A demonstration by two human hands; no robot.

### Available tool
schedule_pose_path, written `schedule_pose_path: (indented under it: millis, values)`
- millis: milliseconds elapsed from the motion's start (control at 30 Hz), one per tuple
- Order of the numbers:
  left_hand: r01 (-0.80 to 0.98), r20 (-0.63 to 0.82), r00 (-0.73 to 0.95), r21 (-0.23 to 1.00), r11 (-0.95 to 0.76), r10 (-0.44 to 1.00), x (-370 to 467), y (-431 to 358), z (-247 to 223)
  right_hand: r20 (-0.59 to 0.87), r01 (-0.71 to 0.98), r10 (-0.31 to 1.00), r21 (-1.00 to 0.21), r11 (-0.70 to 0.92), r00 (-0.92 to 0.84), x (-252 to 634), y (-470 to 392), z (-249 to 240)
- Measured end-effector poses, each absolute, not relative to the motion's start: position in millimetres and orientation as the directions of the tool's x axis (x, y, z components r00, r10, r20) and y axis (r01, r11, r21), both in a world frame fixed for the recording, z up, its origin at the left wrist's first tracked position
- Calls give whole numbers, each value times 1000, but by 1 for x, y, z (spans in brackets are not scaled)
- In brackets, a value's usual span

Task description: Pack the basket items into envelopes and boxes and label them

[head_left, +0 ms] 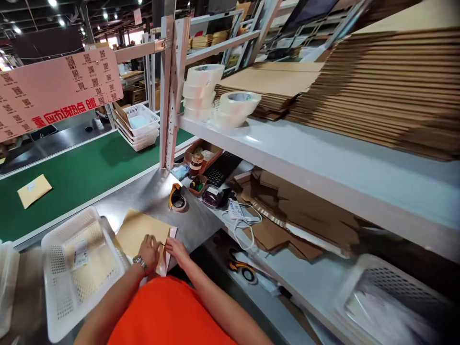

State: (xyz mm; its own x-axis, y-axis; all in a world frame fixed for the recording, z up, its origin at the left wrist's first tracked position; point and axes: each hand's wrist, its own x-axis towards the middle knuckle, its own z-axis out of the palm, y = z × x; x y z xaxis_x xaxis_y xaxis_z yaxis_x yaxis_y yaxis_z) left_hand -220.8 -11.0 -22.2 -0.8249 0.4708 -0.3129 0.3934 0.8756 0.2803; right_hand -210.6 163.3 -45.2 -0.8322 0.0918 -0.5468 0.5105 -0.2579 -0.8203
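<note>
A yellow-brown kraft envelope (136, 230) lies on the metal table just in front of my body, with a whitish-pink strip along its right edge. My left hand (150, 251), with a metal watch on the wrist, rests over the envelope, its fingers closed at the edge beside the strip. Meeting it there, my right hand (176, 250) pinches the same edge from the right. A small dark spot shows between the fingertips, too small to name. Left of the hands stands a white plastic basket (52, 287) holding a labelled kraft envelope (81, 254).
A tape dispenser (177, 199) sits on the metal table (197, 215). Beyond runs a green conveyor belt (89, 160) with an envelope (35, 190) and stacked baskets (143, 139). At right, a shelf (287, 148) carries tape rolls (233, 108) and flat cardboard (377, 91).
</note>
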Motion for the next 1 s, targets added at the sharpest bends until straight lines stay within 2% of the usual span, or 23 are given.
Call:
schedule_pose_path:
  millis: [100, 200, 300, 500, 667, 800, 900, 1000]
  values:
    - [373, -398, -814, 200, 906, 423, -232, -15, -33, -527, 528, 131, -849, -30, -839, -195, 165, -58]
    - [396, -513, -749, 160, 904, 419, -243, -15, -41, -509, 508, 49, -838, 200, -859, -183, 160, -61]
    - [404, -539, -738, 130, 905, 407, -252, -9, -44, -481, 427, -40, -811, 400, -876, -176, 156, -56]
    - [278, -565, -774, 103, 955, 286, -268, 8, -42, -425, 287, -88, -736, 613, -901, -175, 158, -52]
    - [352, -594, -725, 118, 928, 350, -262, 0, -47, -448, 290, -84, -700, 653, -890, -170, 157, -58]
    - [374, -590, -724, 99, 922, 357, -256, -6, -51, -444, 344, -37, -741, 577, -895, -166, 164, -59]
    - [372, -593, -726, 88, 924, 348, -256, -4, -51, -417, 408, 93, -776, 482, -904, -167, 200, -52]
    - [361, -582, -745, 56, 931, 325, -256, -1, -51, -366, 463, 305, -807, 366, -879, -165, 273, -34]
